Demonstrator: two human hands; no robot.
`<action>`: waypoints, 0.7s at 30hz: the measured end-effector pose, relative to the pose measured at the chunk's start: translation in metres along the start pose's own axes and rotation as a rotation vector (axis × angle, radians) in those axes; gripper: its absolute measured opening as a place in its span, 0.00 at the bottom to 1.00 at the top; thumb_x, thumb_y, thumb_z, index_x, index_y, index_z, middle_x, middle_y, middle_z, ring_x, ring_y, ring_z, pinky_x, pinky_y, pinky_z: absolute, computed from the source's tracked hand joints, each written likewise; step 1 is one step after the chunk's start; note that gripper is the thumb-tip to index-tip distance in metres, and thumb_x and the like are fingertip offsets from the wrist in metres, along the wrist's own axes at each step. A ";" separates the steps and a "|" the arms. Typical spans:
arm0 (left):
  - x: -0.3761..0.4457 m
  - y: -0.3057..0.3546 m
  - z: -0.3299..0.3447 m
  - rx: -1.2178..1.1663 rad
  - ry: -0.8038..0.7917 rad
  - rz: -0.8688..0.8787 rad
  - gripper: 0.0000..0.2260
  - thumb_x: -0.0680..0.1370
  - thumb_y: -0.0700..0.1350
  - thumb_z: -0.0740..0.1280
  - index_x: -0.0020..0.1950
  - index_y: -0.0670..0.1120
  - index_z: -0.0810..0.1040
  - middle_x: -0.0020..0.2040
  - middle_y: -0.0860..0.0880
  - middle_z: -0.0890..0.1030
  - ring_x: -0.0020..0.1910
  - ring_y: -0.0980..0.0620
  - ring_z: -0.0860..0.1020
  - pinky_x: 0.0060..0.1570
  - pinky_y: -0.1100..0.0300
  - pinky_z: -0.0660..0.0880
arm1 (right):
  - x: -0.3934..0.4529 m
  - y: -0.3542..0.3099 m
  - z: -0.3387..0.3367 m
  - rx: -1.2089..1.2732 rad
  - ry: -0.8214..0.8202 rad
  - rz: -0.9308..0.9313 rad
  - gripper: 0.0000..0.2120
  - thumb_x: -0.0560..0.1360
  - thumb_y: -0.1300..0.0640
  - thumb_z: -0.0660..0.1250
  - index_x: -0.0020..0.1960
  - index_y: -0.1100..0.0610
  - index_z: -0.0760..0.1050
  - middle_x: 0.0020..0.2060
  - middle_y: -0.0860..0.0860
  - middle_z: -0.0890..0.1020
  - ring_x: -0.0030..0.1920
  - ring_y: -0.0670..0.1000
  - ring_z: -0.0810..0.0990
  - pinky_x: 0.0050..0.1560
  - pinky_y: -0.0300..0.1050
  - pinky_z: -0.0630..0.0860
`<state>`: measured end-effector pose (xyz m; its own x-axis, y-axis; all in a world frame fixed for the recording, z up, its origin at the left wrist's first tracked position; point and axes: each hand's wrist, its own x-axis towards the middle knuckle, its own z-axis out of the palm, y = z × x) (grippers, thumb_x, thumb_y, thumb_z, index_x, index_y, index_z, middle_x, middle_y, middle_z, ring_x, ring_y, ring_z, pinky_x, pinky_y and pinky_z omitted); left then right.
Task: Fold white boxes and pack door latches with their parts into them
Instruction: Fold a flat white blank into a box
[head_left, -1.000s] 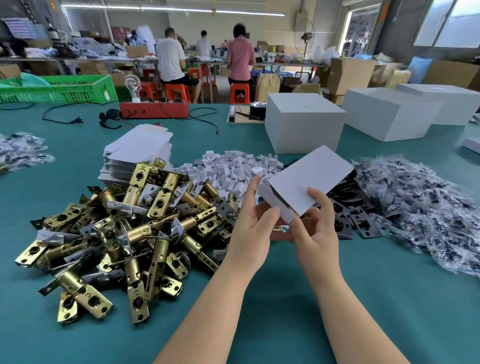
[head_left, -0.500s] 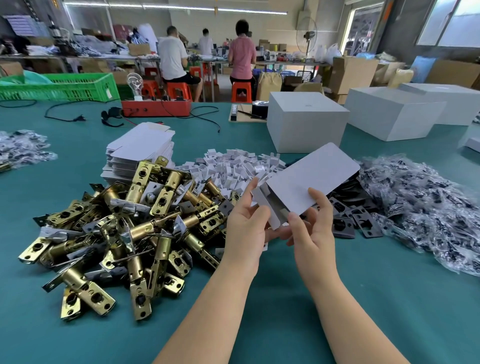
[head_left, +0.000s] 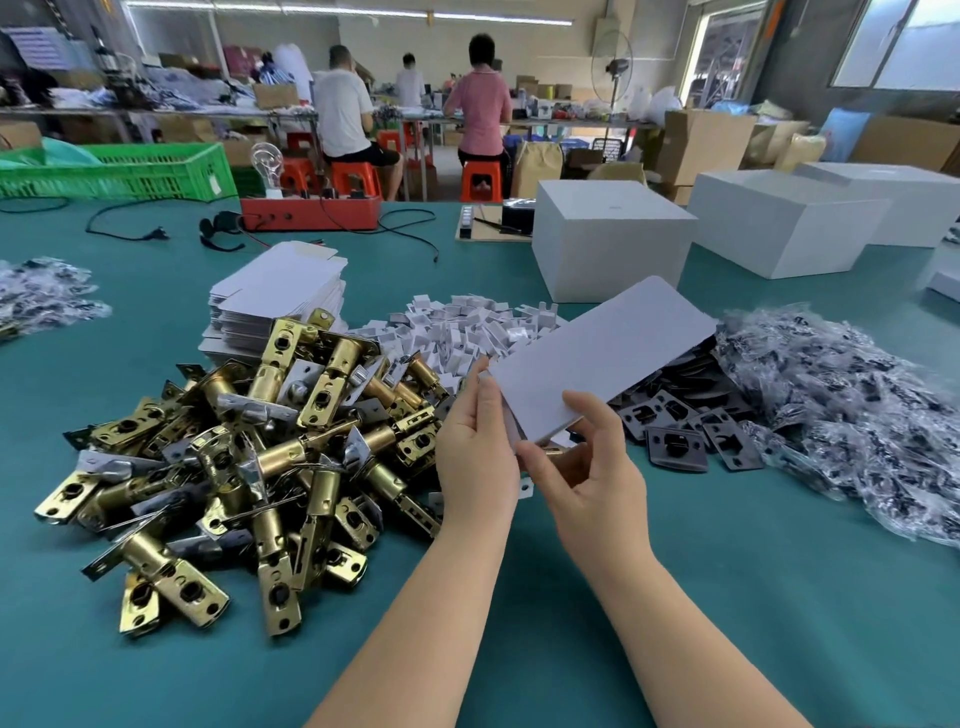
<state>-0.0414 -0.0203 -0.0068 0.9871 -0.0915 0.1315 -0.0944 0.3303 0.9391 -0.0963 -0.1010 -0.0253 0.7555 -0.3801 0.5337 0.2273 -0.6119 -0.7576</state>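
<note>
Both my hands hold a small white cardboard box (head_left: 602, 353) above the green table (head_left: 779, 597), its long white face toward me. My left hand (head_left: 475, 457) grips its near left end, fingers lying along the edge. My right hand (head_left: 587, 467) pinches the near lower corner from below, with a brass part just visible under the box. A heap of brass door latches (head_left: 234, 457) lies to the left. Behind it stands a stack of flat white box blanks (head_left: 275, 296).
A pile of small white cardboard inserts (head_left: 467, 327) lies behind the hands. Dark strike plates (head_left: 675, 415) and bagged parts (head_left: 857, 415) spread to the right. Large white boxes (head_left: 608, 239) stand at the back right, a red case (head_left: 311, 213) and green crate (head_left: 119, 171) at the back left. People sit at far benches.
The box's open near end with its flaps has closed up. The box now shows one flat face and sits slightly higher and farther right. My hands have shifted along its near end.
</note>
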 end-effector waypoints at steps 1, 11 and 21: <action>-0.001 -0.001 0.000 -0.001 -0.001 0.012 0.11 0.84 0.53 0.57 0.61 0.61 0.77 0.58 0.56 0.81 0.56 0.58 0.80 0.51 0.62 0.79 | -0.001 -0.001 0.001 -0.018 0.004 -0.016 0.29 0.71 0.48 0.73 0.54 0.20 0.58 0.40 0.36 0.78 0.33 0.45 0.77 0.33 0.35 0.73; 0.003 0.002 -0.004 -0.233 -0.135 -0.111 0.18 0.79 0.53 0.55 0.67 0.60 0.73 0.58 0.49 0.83 0.56 0.49 0.82 0.48 0.59 0.79 | -0.005 -0.008 0.005 0.027 -0.013 -0.003 0.20 0.66 0.34 0.62 0.54 0.19 0.59 0.42 0.29 0.77 0.42 0.36 0.77 0.40 0.25 0.70; 0.000 0.001 -0.004 -0.104 -0.174 -0.006 0.23 0.82 0.39 0.49 0.74 0.53 0.66 0.63 0.46 0.79 0.54 0.57 0.82 0.45 0.67 0.78 | -0.006 -0.012 0.008 0.083 0.007 0.030 0.22 0.64 0.35 0.63 0.53 0.20 0.59 0.44 0.30 0.77 0.41 0.40 0.78 0.39 0.31 0.74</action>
<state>-0.0405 -0.0163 -0.0076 0.9495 -0.2518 0.1874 -0.0660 0.4234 0.9036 -0.0986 -0.0857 -0.0224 0.7582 -0.4024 0.5131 0.2550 -0.5412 -0.8013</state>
